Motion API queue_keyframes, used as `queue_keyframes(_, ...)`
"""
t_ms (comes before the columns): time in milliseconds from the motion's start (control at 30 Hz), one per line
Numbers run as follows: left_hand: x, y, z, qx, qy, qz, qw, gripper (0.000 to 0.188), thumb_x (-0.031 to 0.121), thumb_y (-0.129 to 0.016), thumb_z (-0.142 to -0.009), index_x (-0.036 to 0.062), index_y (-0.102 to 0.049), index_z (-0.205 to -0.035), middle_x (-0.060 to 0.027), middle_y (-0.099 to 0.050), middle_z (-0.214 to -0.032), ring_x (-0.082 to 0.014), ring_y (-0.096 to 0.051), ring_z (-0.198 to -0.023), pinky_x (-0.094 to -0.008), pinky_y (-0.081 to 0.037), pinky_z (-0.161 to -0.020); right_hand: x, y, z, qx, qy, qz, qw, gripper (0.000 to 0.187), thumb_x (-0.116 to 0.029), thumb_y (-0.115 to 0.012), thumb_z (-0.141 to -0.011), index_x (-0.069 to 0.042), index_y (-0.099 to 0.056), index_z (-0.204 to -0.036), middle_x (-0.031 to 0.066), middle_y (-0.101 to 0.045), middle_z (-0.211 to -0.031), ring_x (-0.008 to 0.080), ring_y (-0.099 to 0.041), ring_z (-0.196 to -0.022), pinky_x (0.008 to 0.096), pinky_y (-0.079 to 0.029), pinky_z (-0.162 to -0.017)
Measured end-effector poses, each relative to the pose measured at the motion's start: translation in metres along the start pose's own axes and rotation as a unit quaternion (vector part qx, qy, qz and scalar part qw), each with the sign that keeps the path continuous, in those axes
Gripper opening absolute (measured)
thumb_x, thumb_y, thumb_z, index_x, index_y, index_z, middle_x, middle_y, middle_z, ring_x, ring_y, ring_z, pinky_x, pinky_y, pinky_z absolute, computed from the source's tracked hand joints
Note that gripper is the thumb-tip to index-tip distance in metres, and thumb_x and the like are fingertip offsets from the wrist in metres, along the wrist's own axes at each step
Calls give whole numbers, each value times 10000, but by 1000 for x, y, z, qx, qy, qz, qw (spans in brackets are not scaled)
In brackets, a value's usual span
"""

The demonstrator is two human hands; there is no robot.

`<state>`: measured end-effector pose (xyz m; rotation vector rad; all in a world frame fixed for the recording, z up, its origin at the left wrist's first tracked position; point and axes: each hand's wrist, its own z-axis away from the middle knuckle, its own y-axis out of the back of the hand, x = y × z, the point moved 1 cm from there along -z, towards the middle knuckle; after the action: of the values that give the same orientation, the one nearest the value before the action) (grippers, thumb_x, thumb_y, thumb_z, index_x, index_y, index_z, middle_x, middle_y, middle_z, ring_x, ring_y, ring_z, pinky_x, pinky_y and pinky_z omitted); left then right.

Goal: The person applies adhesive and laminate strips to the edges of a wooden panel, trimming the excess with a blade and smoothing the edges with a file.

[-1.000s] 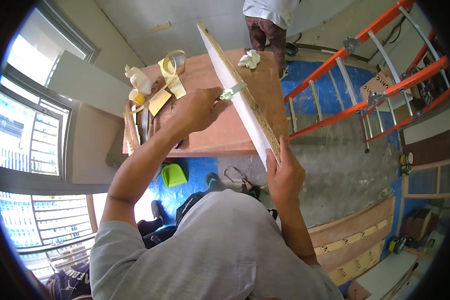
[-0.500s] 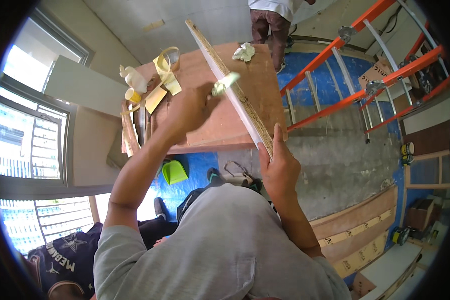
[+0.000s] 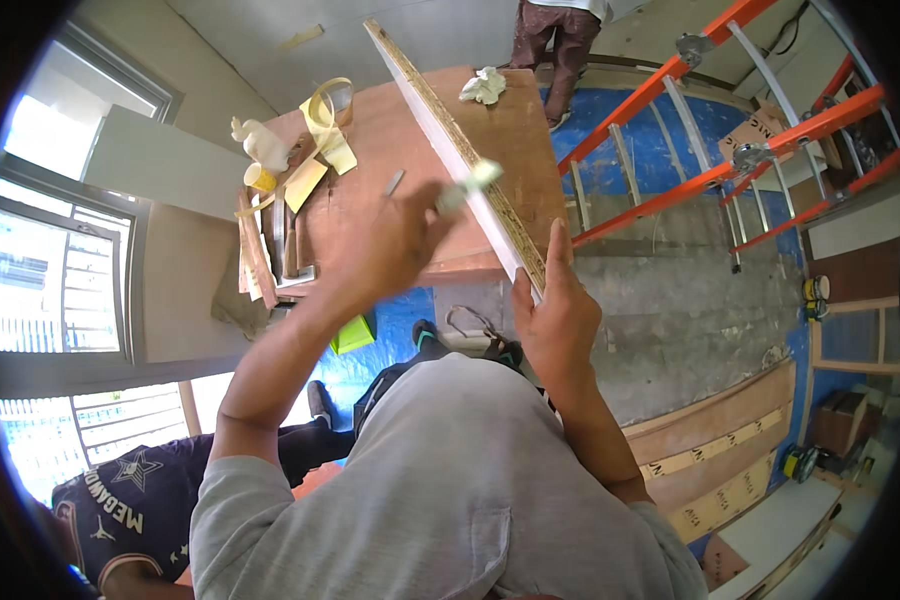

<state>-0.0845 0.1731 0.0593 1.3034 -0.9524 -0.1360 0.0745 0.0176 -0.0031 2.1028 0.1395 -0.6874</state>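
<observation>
A long, narrow board [image 3: 435,115] with a white face and a rough chipboard edge stands on its side, slanting over the wooden work table. My right hand [image 3: 562,325] grips its near end, thumb on the white face and fingers along the other side. My left hand [image 3: 402,240], slightly blurred, pinches a crumpled whitish cloth [image 3: 480,179] that lies against the board's edge around its middle. A small grey metal piece [image 3: 395,182] rests on the table [image 3: 370,215] beyond my left hand.
At the table's left lie a white bottle [image 3: 262,143], a yellow tape roll [image 3: 260,178], edging strips [image 3: 332,100] and hand tools. A crumpled white rag [image 3: 484,86] is at the back. An orange ladder [image 3: 660,90] stands right; one person [image 3: 555,45] is ahead, another [image 3: 130,500] lower left.
My left hand and the cloth have slid toward me and rightward along the board's edge. The small metal piece has come into sight. My right hand keeps its grip; the view has shifted slightly.
</observation>
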Motion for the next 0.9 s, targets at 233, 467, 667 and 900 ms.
queue_keyframes(233, -7, -10, -3, 26, 30, -52, 998, 314, 334, -663, -1022, 35, -665, -1117, -193, -678, -738, -393, -693, -697, -513, -488, -644, -1, 5, 1, -46, -8, -41, 998, 807, -131, -711, -914, 13, -327, -1610, 196, -739, -1086, 365, -748, -844, 456, -587, -665)
queue_keyframes(467, -19, -2, 0, -8, 27, 14, 999, 291, 273, -695, -1009, 8, -674, -1129, -175, -601, -676, -328, -581, -599, -445, -455, -610, -6, 4, 3, -61, -2, -34, 998, 807, -143, -692, -938, 16, -290, -1620, 207, -734, -1072, 384, -741, -834, 463, -580, -657)
queue_keyframes(667, 8, -9, 38, -34, 22, 67, 997, 298, 234, -708, -1001, -12, -677, -1166, -176, -605, -686, -291, -579, -590, -419, -458, -605, -4, 7, 1, -82, -42, -49, 995, 785, -147, -700, -943, 14, -313, -1607, 217, -737, -1078, 387, -746, -855, 473, -584, -672)
queue_keyframes(900, -7, -6, -1, 36, 97, 8, 995, 288, 287, -701, -1006, 24, -710, -1124, -172, -649, -737, -292, -630, -659, -431, -478, -649, 18, -8, 15, 65, 3, -212, 975, 554, -86, -806, -896, 25, -560, -1380, 223, -755, -1084, 343, -773, -965, 397, -613, -797)
